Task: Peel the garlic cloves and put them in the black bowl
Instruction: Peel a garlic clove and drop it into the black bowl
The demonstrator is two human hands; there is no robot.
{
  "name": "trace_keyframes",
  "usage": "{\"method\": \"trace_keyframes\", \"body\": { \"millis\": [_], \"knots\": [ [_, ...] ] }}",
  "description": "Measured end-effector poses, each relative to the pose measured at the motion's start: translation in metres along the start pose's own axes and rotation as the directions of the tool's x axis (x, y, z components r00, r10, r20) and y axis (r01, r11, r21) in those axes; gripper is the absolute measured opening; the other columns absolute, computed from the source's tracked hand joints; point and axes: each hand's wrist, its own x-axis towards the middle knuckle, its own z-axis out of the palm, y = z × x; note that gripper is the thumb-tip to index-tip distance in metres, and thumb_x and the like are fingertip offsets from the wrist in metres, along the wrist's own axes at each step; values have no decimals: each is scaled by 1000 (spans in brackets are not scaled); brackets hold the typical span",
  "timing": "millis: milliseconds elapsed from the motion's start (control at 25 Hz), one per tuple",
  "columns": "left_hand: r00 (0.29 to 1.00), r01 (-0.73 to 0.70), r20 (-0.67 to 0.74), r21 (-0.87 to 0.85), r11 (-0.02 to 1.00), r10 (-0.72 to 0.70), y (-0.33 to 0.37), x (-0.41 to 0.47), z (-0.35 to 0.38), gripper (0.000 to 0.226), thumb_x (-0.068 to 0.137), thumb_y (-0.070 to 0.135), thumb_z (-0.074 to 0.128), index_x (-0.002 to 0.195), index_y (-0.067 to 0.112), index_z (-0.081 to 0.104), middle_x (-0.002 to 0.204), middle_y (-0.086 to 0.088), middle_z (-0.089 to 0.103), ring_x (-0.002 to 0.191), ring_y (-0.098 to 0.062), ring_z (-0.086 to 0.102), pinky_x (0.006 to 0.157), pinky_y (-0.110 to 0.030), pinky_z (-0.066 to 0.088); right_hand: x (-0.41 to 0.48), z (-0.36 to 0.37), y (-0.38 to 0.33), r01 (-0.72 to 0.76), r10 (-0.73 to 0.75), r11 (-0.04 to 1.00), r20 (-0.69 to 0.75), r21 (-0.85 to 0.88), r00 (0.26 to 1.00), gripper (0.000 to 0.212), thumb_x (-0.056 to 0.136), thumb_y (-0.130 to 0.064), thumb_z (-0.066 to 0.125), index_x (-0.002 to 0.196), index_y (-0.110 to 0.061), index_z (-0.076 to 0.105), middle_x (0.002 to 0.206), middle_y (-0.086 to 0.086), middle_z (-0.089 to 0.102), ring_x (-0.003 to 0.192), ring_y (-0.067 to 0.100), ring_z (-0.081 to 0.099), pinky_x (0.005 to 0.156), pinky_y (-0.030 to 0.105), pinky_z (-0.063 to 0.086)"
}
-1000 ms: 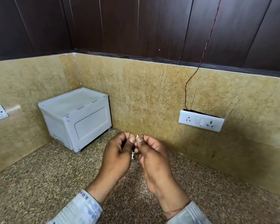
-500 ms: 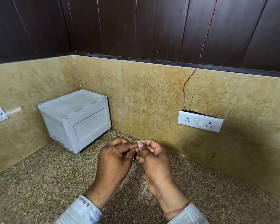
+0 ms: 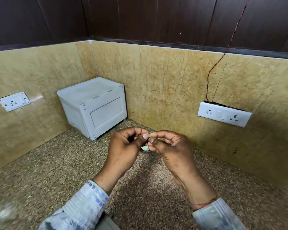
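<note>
Speckled counter under my hands.
My left hand and right hand pinch one clove between their fingertips.

Since 1 second ago, the left hand and the right hand have sunk a little. Their thumbs stood upright then; now they lie flatter and meet tip to tip. The right hand has rolled outward, so its curled fingers show. More of the garlic clove shows under the thumbs. The view has turned, and the wall socket on the left is now whole.
</note>
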Motion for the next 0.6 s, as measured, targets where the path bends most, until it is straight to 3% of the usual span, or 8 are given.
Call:
{"method": "trace_keyframes", "body": {
  "millis": [80, 160, 240, 360, 600],
  "knots": [
    [992, 125, 15, -243, 962, -125, -3, -2, 1, 10, 90, 1, 71, 96, 5, 77, 91, -16, 77, 85, -28, 73, 85, -44, 60, -2, 2, -2, 26, -26, 1000, -1, 1, 1000, 13, 89, 4, 73, 96, -6, 78, 84, 12, 79, 76, 22, 77, 67, 22, 59],
    [957, 283, 86, -493, 823, -278, -2, -5, 2, 12, 86, -1, 71, 97, 2, 77, 92, -22, 75, 82, -29, 71, 81, -40, 59, -4, 5, -3, 20, -20, 998, 4, 61, 1000, 13, 90, 6, 71, 98, -2, 76, 83, 17, 78, 74, 27, 77, 65, 23, 60],
    [924, 364, 140, -611, 703, -357, -4, -7, 3, 14, 85, -1, 72, 96, 2, 78, 92, -22, 74, 79, -25, 70, 77, -33, 59, -5, 7, -3, 3, -3, 994, 2, 111, 1000, 12, 90, 7, 71, 100, 1, 75, 83, 21, 77, 73, 31, 77, 64, 25, 60],
    [924, 350, 107, -619, 703, -366, -5, -8, 3, 12, 85, 0, 72, 95, 1, 79, 91, -21, 75, 76, -22, 71, 72, -30, 60, -4, 9, -3, -9, 10, 992, -8, 122, 1000, 14, 89, 8, 72, 101, 3, 73, 83, 23, 76, 76, 35, 77, 64, 26, 61],
    [960, 267, 44, -431, 862, -275, -12, -9, -5, 11, 81, 5, 75, 92, 4, 80, 93, -25, 75, 83, -31, 74, 81, -39, 59, 4, 11, 4, 28, -29, 999, -26, -18, 999, 14, 86, 15, 69, 94, 3, 73, 75, 15, 76, 63, 23, 76, 58, 23, 59]
  ]
}}
